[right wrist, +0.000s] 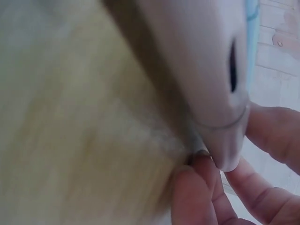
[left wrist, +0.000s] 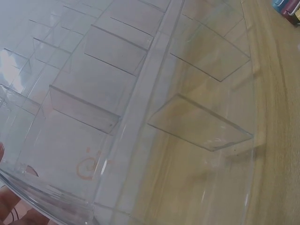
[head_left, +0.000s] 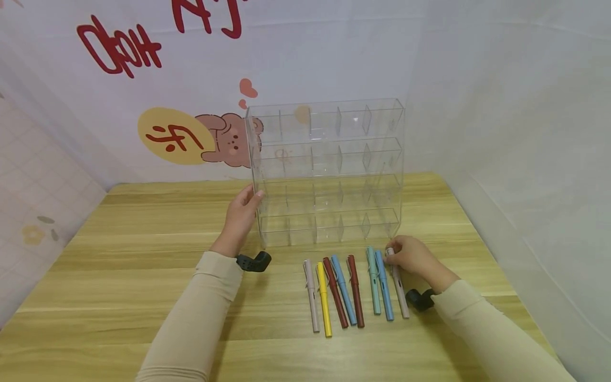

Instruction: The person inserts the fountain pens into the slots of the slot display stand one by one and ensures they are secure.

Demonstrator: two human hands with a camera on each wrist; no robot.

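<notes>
A clear acrylic rack [head_left: 329, 176] with rows of small compartments stands upright at the back of the table. My left hand [head_left: 241, 215] grips its left side edge, thumb in front. In the left wrist view, fingertips [left wrist: 16, 208] show at the edge of the rack [left wrist: 201, 123]. On the right, my right hand [head_left: 416, 260] pinches the upper end of a pale pink pen [head_left: 400, 292] whose lower end points toward the table's front. The right wrist view has this pen [right wrist: 201, 70] close up, thumb and fingers [right wrist: 262, 187] around its end.
Left of the pinched pen lie a teal pen [head_left: 374, 286] and a blue pen [head_left: 385, 292]. Farther left are a dark red pen [head_left: 356, 292], another blue, another dark red, a yellow pen [head_left: 324, 302] and a pale pink pen [head_left: 312, 300]. A printed cloth [head_left: 191, 79] hangs behind.
</notes>
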